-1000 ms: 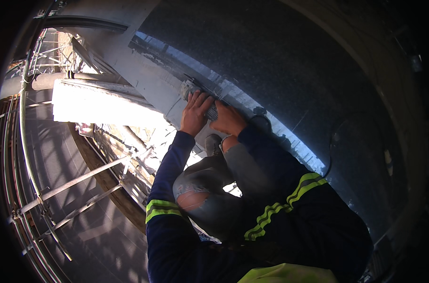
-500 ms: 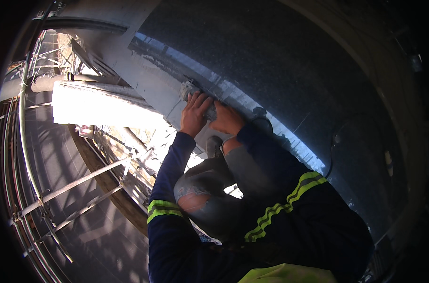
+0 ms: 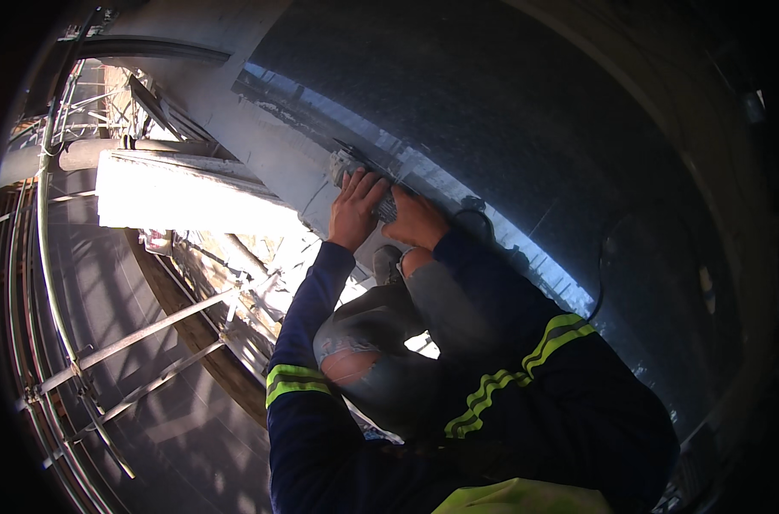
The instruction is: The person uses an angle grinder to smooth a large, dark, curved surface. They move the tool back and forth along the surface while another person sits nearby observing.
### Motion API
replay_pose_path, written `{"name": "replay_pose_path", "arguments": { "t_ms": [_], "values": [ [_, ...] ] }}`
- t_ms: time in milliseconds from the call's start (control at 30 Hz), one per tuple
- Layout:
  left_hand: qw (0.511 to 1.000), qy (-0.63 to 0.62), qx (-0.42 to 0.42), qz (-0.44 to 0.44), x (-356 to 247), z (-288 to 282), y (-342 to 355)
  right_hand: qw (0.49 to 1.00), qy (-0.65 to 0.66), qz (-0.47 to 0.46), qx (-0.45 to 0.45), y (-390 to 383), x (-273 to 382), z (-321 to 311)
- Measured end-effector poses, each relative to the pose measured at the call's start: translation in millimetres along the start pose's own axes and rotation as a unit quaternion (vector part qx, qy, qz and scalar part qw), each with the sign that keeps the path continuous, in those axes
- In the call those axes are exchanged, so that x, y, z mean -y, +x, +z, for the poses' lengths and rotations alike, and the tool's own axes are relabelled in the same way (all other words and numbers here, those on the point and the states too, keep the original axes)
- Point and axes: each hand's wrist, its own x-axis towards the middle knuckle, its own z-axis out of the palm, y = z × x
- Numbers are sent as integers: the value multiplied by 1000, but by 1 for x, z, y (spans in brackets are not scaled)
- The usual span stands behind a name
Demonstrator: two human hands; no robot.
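Note:
Both my hands are closed round a dusty grey angle grinder (image 3: 344, 165). My left hand (image 3: 353, 208) wraps over its front part, and my right hand (image 3: 415, 219) grips the body farther back. The thin edge of the grinder's disc shows at the head, against the joint between a pale grey ledge (image 3: 282, 150) and a dark, smooth panel (image 3: 509, 111). Much of the tool's body is hidden under my fingers. A dark cable (image 3: 602, 287) curves over the panel to the right.
Scaffold tubes (image 3: 141, 321) and a curved wooden plank (image 3: 197, 330) lie to the left, beyond the ledge's edge. A brightly lit white board (image 3: 184, 188) juts out there. My bent knees (image 3: 351, 364) are close below the hands. A strip of light crosses the panel's lower edge.
My hands and the grinder stay almost in place, with only a very slight shift. The view has barely moved.

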Motion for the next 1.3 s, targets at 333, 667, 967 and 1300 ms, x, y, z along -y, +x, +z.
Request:
{"name": "replay_pose_path", "arguments": {
  "t_ms": [333,667,967,1300],
  "values": [
    [1000,2,4,7,-4,-1,-2,1000,1,-9,-18,-6,-2,1],
    [1000,-4,-3,13,-6,-1,-3,1000,4,-8,-16,-10,-1,0],
    [1000,-10,2,4,12,7,0,1000,6,9,-8,7,3,3],
    [1000,-11,10,1,11,1,4,1000,2,12,11,13,3,3]
  ]
}}
